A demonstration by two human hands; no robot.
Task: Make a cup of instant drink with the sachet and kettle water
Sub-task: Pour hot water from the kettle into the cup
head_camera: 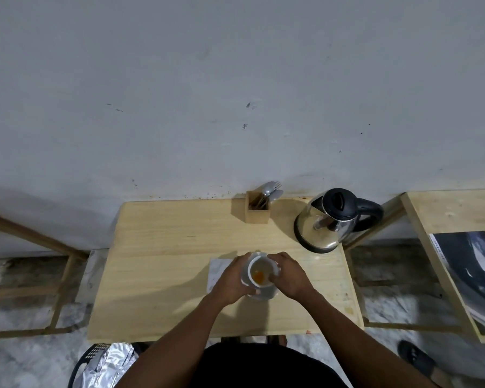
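Head view: we see both hands wrapped around a white cup near the front middle of the wooden worktop. Left hand curls round the cup's left side, right hand covers its right side with fingers closed against the rim; both grip it. Cup sits over a white saucer, whose edge peeks out below it. We cannot tell if the cup touches the saucer or is lifted. Inside the cup we see a little orange powder or liquid at the bottom. A pale napkin or mat lies under and left of the saucer. Steel electric kettle with black lid and handle stands at the back right, well apart from the cup. Wooden cutlery holder with spoons and a fork is at the back edge, left of the kettle. No sachet that we can make out.
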